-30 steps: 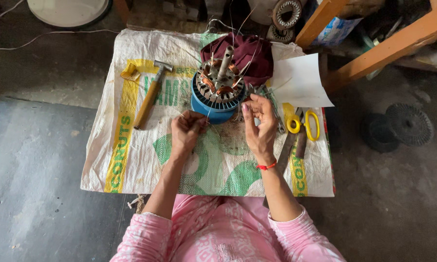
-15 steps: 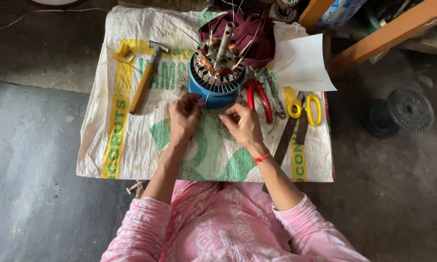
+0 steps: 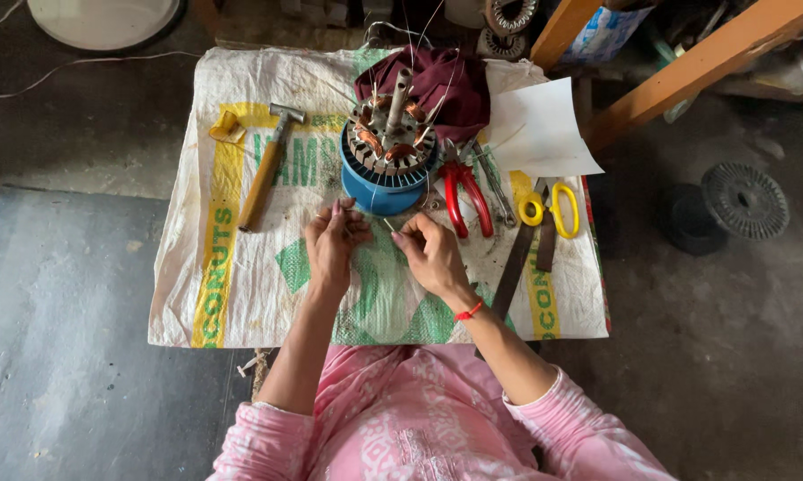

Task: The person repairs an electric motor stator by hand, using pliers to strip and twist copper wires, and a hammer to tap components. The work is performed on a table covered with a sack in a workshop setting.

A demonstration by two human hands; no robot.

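Note:
My left hand (image 3: 333, 239) and my right hand (image 3: 429, 252) are close together just in front of a blue round housing (image 3: 375, 189) that carries a stator (image 3: 391, 138) with copper windings and a metal shaft. Both hands pinch a thin wire (image 3: 389, 225) that runs between the fingertips and up toward the windings. A red thread band sits on my right wrist. Everything rests on a low table covered with a white woven sack (image 3: 241, 267).
A wooden-handled hammer (image 3: 265, 169) lies at left, red-handled pliers (image 3: 464, 191) and yellow-handled scissors (image 3: 551, 209) at right, with a white paper sheet (image 3: 539, 134) and a maroon cloth (image 3: 441, 85) behind. A black round disc (image 3: 744, 200) lies on the floor at right.
My hands have drawn back from the stator toward me and come closer together. The view has shifted, so the table sits lower in frame.

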